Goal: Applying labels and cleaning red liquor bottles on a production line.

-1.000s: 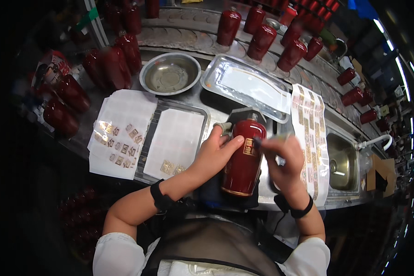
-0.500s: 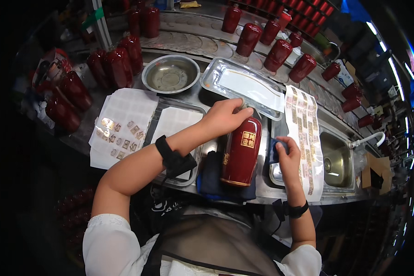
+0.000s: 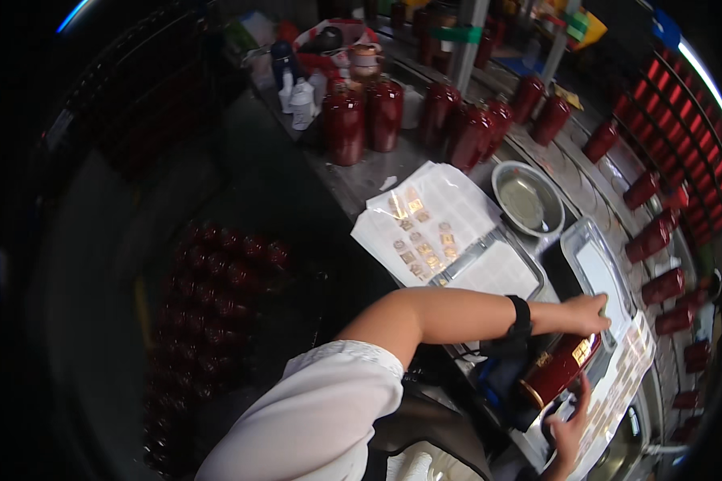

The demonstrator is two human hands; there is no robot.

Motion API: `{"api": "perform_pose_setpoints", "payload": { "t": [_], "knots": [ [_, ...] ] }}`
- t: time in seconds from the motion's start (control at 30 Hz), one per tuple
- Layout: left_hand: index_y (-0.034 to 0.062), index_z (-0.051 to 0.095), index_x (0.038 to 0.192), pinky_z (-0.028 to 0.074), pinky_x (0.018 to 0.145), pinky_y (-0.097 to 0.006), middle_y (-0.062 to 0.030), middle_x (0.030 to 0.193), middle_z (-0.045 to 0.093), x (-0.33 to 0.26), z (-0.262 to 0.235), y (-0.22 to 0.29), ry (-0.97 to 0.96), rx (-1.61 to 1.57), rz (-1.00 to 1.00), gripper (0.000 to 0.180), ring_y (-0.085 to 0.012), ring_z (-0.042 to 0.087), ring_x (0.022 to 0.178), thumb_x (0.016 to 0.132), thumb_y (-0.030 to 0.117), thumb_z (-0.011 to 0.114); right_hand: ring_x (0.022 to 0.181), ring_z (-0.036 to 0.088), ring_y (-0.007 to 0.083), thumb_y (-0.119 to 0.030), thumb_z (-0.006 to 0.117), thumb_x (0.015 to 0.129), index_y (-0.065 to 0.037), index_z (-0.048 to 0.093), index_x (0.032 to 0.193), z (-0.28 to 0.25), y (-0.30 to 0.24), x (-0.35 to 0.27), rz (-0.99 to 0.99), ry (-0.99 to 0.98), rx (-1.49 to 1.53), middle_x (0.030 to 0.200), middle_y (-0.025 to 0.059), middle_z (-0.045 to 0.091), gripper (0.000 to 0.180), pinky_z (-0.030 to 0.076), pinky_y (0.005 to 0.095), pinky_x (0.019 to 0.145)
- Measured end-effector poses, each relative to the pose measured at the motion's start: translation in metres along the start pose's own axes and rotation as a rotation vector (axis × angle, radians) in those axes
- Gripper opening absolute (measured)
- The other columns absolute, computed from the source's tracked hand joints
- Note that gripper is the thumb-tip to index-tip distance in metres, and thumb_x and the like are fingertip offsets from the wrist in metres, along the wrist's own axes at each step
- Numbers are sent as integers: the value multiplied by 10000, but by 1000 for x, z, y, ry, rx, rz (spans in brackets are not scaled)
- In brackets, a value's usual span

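A glossy dark red bottle [image 3: 560, 370] with gold square characters lies tilted at the lower right, its top end up and to the right. My left hand [image 3: 586, 313] is closed over its neck, which the fingers hide. Just below the bottle is my right hand [image 3: 569, 429], slightly smeared by motion, thumb and forefinger curved around a small dark blue pad [image 3: 550, 414]. Beside the bottle runs a long sheet of gold decals [image 3: 624, 377]. Another stack of white decal sheets [image 3: 433, 192] with gold marks lies farther left, partly over a metal tray [image 3: 529, 263].
A round steel basin [image 3: 501, 180] holds liquid. Beyond it is a rectangular metal tray [image 3: 573, 240] with a white sheet. Several red bottles [image 3: 385, 112] stand along the back, others on the conveyor [image 3: 590, 180]. A sink [image 3: 630, 437] is at the lower right. More bottles [image 3: 225, 297] fill the dark left side.
The whole view has swung left and tilted, so the bench now sits to the right. My left hand keeps hold of the bottle's neck; my right hand has come nearer the bottle.
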State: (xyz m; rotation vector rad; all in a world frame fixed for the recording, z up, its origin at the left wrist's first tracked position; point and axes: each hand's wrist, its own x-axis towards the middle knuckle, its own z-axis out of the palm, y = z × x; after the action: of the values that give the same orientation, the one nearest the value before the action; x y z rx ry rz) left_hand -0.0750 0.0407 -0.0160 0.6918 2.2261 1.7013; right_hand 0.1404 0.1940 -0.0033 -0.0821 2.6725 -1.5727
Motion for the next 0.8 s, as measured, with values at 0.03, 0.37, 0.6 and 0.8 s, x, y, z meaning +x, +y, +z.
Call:
{"api": "perform_pose_setpoints", "payload": {
  "t": [0.03,0.37,0.6,0.8],
  "knots": [
    [-21,534,1260,516,949,-513,-323,1144,677,-1,2,3,-18,-5,-24,601,-499,651,1091,887,441,632,1346,494,313,-252,859,537,-39,371,1553,22,-11,-8,-171,115,-310,1411,160,530,1147,344,423,1163],
    [-62,710,1069,558,897,-455,-283,1110,710,-12,-18,25,26,-16,-219,415,-423,703,1057,799,247,650,1332,500,305,-147,914,577,-55,429,1532,54,-51,-26,-96,300,-254,1417,149,529,1075,366,429,1147],
    [-27,693,828,496,653,-329,-107,730,680,-213,-194,43,66,-39,344,279,-128,627,704,841,229,803,1299,511,385,-301,1014,456,-29,425,1522,68,-71,-14,-533,19,-482,1394,205,554,1248,332,486,1141],
    [-4,680,847,525,749,-352,-111,885,681,-412,-225,73,737,678,84,118,-250,679,836,809,42,782,1080,612,226,-130,858,758,-30,456,1523,78,-86,17,-421,-97,-76,1268,139,607,871,468,343,952]
  ]
}}
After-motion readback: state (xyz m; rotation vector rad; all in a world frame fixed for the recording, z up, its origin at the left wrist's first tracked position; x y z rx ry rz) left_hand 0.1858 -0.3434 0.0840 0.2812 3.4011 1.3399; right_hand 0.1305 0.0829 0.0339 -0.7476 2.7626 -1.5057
